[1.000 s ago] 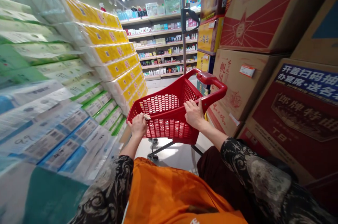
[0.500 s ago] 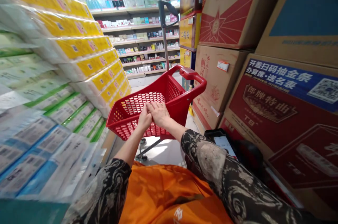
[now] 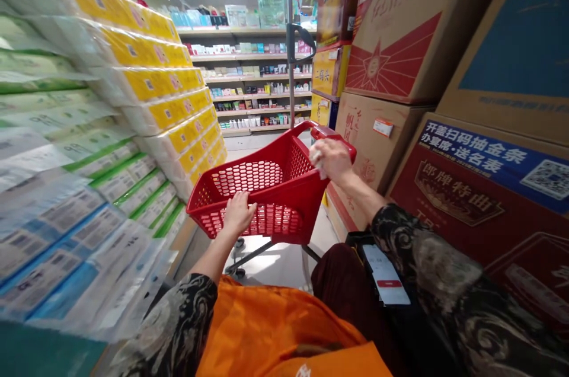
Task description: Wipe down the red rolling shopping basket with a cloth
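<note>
A red mesh shopping basket (image 3: 262, 178) on a wheeled frame stands in front of me in a narrow aisle, with nothing visible inside it. My left hand (image 3: 237, 214) is closed over its near rim. My right hand (image 3: 332, 159) rests on the right rim beside the red handle (image 3: 329, 133), its fingers closed around a small white wad (image 3: 316, 157) of cloth or paper. Patterned dark sleeves cover both my arms, and I wear an orange apron (image 3: 275, 329).
Wrapped yellow, green and blue tissue packs (image 3: 146, 86) are stacked along the left. Large cardboard boxes (image 3: 400, 39) wall the right side. Product shelves (image 3: 253, 77) cross the aisle's far end behind a metal pole (image 3: 290, 39). A phone (image 3: 384, 276) lies on a black bag at my right hip.
My hands met at the near rim half a second ago. The right hand then moved up to the right rim with the white wad, which the left hand held earlier.
</note>
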A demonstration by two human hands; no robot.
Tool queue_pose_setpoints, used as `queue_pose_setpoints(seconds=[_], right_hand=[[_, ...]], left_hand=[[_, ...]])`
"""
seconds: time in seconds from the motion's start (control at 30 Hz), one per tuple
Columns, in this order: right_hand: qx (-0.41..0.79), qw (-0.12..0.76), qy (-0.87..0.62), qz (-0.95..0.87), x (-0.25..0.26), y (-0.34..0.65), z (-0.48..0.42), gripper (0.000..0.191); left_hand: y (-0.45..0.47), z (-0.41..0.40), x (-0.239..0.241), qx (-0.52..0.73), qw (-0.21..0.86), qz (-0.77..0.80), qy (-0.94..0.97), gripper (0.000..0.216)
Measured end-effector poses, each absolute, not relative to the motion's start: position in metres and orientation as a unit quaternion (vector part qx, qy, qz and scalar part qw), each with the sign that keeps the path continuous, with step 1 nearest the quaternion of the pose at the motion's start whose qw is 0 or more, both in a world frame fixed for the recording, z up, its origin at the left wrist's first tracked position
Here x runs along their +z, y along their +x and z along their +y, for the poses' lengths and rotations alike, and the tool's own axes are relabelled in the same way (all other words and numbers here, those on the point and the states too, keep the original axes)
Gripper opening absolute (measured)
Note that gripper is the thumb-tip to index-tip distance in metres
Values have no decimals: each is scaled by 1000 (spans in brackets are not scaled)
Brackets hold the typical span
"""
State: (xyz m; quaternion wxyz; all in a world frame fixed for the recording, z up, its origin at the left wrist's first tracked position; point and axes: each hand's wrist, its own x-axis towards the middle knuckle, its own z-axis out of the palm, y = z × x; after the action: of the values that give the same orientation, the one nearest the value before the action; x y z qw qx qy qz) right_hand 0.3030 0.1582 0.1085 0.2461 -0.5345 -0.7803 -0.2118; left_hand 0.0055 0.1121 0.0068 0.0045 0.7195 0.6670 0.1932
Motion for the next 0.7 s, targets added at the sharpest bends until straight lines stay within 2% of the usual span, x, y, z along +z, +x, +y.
queue_pose_setpoints(seconds=[0.1,0.2,0.43,0.53,0.7], right_hand=[[-215,296,-611,-702,118,342,164,33],[-217,306,-614,-694,104,328,155,33],[-201,207,-462,-839,64,246,134,35],[-214,191,-449,-846,72,279,137,35],[-229,251,-558,-757,105,355,145,34]], left_hand=[[9,110,8,187,5,676,713,48],[12,108,6,185,5,685,705,49],[8,106,6,172,-8,675,717,49],[8,105,7,153,-8,677,719,53],[9,105,7,153,-17,672,724,54]])
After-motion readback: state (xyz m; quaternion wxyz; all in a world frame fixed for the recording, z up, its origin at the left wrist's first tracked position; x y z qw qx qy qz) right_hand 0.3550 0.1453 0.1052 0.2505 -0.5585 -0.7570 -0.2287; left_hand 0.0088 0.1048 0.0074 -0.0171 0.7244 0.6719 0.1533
